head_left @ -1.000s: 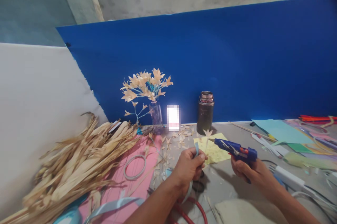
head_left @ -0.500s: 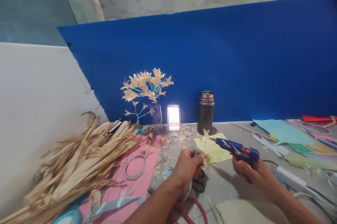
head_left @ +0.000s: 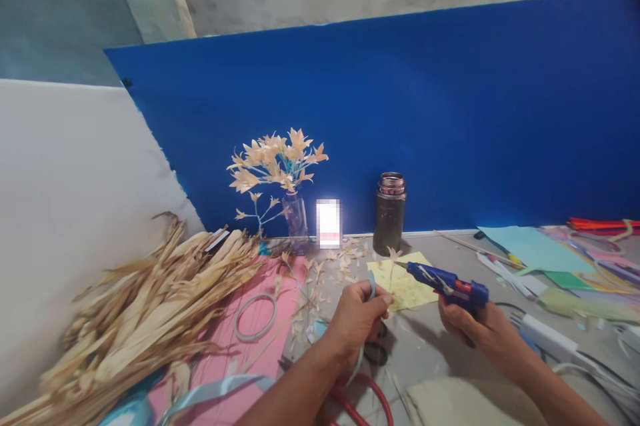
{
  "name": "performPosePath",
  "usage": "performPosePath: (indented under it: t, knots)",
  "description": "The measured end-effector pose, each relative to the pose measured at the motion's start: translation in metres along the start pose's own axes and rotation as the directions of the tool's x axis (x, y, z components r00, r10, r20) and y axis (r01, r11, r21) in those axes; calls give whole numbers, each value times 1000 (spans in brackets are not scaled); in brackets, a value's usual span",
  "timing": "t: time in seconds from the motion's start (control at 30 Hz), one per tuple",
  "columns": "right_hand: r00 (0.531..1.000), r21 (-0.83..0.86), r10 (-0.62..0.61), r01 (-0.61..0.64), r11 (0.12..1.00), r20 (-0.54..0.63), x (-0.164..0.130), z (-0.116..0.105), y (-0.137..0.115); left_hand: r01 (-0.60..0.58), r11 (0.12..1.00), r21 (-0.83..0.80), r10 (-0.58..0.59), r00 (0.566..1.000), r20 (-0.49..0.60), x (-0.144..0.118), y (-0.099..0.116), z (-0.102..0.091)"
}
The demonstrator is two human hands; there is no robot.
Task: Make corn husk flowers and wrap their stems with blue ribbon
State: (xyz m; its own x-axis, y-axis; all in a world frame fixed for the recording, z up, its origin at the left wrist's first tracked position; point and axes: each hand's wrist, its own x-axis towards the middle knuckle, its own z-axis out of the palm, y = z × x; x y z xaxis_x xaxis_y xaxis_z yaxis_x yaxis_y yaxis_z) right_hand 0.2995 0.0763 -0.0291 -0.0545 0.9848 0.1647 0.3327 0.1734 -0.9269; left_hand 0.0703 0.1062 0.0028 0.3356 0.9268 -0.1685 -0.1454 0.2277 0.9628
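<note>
Near the yellow paper [head_left: 413,294], left hand [head_left: 359,314]: grip clamped on stem [head_left: 391,283] of pale flower [head_left: 395,254]; right hand [head_left: 467,324]: grip wrapped round blue glue gun [head_left: 447,284], nozzle [head_left: 402,264] beside flower (contact unclear).

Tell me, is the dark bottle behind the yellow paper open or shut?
Open: the dark bottle wears no cap, its neck bare.

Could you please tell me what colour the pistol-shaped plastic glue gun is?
The glue gun is mainly dark blue, clearest in the head view.
</note>
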Motion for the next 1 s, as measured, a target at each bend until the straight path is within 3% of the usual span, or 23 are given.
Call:
performPosePath:
  t: [0.2,0.67,0.87,1.0]
  knots:
    - [998,-83,61,-59,995,15,0,-1,-2,-12,1000,15,12,1000,-12,-1,1,1]
    - [999,-94,18,-14,995,45,1,-1,-3,-13,995,103,20,997,-76,0,0,-1]
    - [996,-136,88,-85,987,20,0,0,-9,-12,998,55,16,997,-79,1,-1,-1]
    - [999,-92,30,-27,995,36,0,0,-10,-34,999,15,35,997,-69,1,-3,-2]
